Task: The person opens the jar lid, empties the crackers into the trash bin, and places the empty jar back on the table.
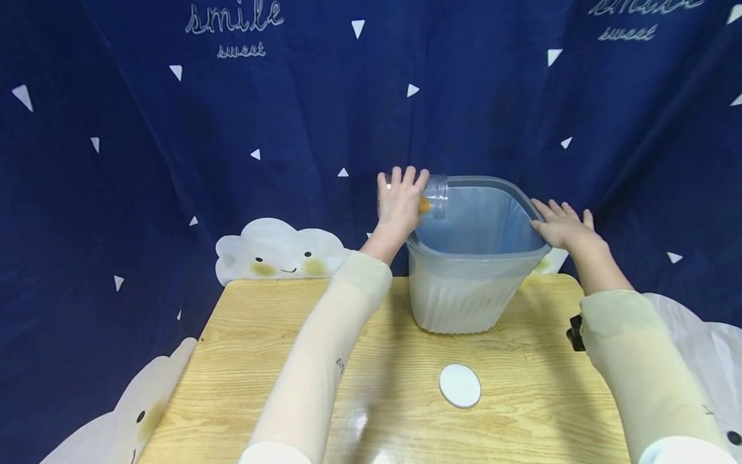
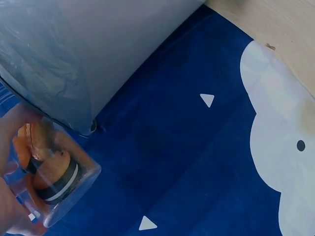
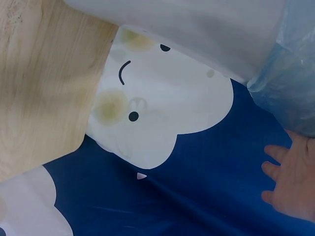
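My left hand (image 1: 400, 200) grips a clear plastic jar (image 1: 436, 193) lying on its side, its mouth toward the bin, over the left rim. Inside the jar, orange pieces and a dark item with a white stripe (image 2: 61, 184) show in the left wrist view. The bin (image 1: 464, 293) is a pale ribbed bucket with a grey rim and a bluish plastic liner (image 1: 481, 219). At its right rim my right hand (image 1: 565, 229) rests with fingers spread and fairly straight. A round white lid (image 1: 460, 385) lies on the table in front of the bin.
The wooden table (image 1: 278, 361) carries the bin near its back edge. Behind and around it hangs a dark blue cloth (image 1: 324, 116) with white triangles and cloud faces. A small black device (image 1: 576, 333) sits at my right sleeve.
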Demonstrator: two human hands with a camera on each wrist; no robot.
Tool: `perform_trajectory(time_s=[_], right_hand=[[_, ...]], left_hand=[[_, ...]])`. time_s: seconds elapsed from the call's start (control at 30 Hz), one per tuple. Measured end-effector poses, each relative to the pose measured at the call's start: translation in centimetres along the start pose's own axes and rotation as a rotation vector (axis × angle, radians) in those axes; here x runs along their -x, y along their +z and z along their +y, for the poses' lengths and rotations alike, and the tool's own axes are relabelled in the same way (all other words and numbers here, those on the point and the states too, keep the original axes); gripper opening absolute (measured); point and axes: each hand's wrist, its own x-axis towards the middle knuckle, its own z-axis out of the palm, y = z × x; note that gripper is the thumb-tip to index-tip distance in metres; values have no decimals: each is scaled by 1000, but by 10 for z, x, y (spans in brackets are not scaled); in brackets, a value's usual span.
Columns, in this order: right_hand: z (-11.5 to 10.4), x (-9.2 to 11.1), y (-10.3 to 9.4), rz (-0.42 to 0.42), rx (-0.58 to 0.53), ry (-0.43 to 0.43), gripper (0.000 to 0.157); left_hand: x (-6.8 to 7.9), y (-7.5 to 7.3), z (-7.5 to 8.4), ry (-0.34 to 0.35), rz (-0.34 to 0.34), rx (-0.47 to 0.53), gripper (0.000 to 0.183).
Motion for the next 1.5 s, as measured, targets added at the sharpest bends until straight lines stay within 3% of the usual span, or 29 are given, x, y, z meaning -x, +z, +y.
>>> perform_trajectory(time_s=[0.63, 0.9, 1.17, 1.37, 1.5], right_hand=[[1, 0, 2, 7, -13, -2, 64], [1, 0, 2, 9, -9, -3, 64], [1, -1, 2, 11, -9, -7, 64], [1, 0, 2, 6, -9, -3, 64], [1, 0, 2, 10, -15, -4, 64]], left_hand=[[-1, 1, 10, 93, 49, -116, 74], [-2, 3, 12, 140, 112, -133, 69], [0, 3, 12, 179, 184, -182, 49], [0, 3, 11, 231, 176, -290, 50], [1, 5, 8, 287, 221, -365, 41]])
